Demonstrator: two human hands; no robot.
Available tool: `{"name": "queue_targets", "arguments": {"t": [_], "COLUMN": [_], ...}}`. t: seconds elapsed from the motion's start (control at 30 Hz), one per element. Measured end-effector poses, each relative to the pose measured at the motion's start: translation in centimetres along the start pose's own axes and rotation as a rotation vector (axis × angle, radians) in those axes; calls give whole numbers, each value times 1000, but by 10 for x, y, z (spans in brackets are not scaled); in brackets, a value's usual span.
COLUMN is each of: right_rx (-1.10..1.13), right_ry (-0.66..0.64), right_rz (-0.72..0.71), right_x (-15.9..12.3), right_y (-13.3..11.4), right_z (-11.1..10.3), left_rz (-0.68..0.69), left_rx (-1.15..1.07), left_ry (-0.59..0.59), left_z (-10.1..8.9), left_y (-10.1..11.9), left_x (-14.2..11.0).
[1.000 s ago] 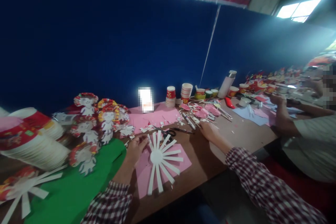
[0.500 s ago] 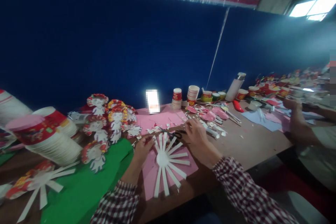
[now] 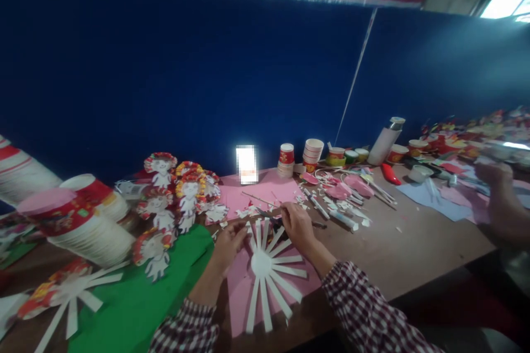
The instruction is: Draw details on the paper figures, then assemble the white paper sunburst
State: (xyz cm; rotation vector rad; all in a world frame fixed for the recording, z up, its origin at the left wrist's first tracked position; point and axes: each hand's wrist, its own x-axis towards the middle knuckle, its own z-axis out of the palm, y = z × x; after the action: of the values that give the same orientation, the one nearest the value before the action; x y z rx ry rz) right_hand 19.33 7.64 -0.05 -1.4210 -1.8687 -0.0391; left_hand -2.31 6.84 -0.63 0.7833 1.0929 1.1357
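A paper cup cut into strips [image 3: 261,263] lies splayed flat like a sun, its round white base in the middle, on a pink sheet [image 3: 240,309]. At its upper left, my left hand [image 3: 229,245] has its fingers closed at the strip tips; what they pinch is too small to make out. My right hand [image 3: 298,226] is above the cup's upper right strips, closed on a thin stick [image 3: 260,198] that points left. Dark-handled scissors [image 3: 275,223] lie partly hidden behind the strips, among white paper scraps.
Cut-out paper figures [image 3: 189,198] with red and yellow rims stand left, near green paper [image 3: 165,276] and stacked paper cups [image 3: 91,237]. A bright, blurred-out screen [image 3: 247,164] is at the back. Pens [image 3: 317,204], a flask [image 3: 386,142] and another person's hand [image 3: 499,193] are right.
My right hand has moved left, closer to my left hand, and the stick now points left over the scraps. The view has shifted slightly left.
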Motion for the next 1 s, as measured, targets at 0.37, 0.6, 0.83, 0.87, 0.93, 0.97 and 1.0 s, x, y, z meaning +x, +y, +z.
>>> {"name": "queue_targets", "arguments": {"t": [0.37, 0.6, 0.83, 0.87, 0.93, 0.97, 1.0], "right_rx": [54, 12, 3, 2, -7, -12, -16], "right_ry": [-101, -96, -67, -68, -74, -79, -83], "right_rz": [-34, -17, 1, -4, -18, -28, -38], "right_x": [1, 4, 4, 4, 4, 4, 3], "right_y": [-4, 0, -3, -4, -6, -7, -8], "right_z": [12, 10, 7, 6, 4, 2, 1], "left_rz": [56, 213, 133, 125, 114, 112, 114], "left_rx": [115, 122, -24, -30, -40, -45, -50], "left_ry": [31, 141, 129, 128, 125, 123, 120], "left_z": [-1, -7, -4, -4, -4, -4, -4], "left_y": [-1, -4, 4, 4, 4, 4, 4], "left_x": [4, 10, 6, 5, 5, 6, 6]}}
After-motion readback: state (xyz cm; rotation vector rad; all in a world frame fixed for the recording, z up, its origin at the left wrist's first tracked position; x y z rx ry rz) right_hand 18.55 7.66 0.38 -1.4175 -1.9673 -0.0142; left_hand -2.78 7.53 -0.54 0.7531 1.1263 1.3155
